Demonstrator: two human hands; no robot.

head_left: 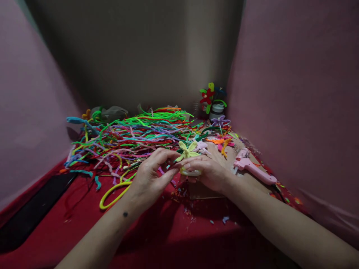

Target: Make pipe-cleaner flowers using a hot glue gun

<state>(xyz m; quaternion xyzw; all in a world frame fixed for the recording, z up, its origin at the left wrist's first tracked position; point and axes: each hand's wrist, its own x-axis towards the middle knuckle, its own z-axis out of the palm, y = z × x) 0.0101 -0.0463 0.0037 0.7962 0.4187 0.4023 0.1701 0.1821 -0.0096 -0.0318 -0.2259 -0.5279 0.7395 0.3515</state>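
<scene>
My left hand (153,170) and my right hand (207,172) meet over the red cloth (168,231), fingers pinched together on a pale yellow pipe-cleaner flower (187,150). Its looped petals stand above my fingertips. A pale ring-shaped piece (190,172) shows under my right fingers; what it is I cannot make out. A big heap of coloured pipe cleaners (134,134) lies just behind my left hand. A yellow pipe-cleaner loop (113,194) rests on the cloth below my left hand.
A pink glue gun (252,167) lies on a brown board (246,157) right of my hands. Finished flowers, orange (223,142) and purple (220,121), lie behind it; a small jar (217,109) holds a red flower (207,95). Pink walls close both sides. A black strip (36,209) lies at left.
</scene>
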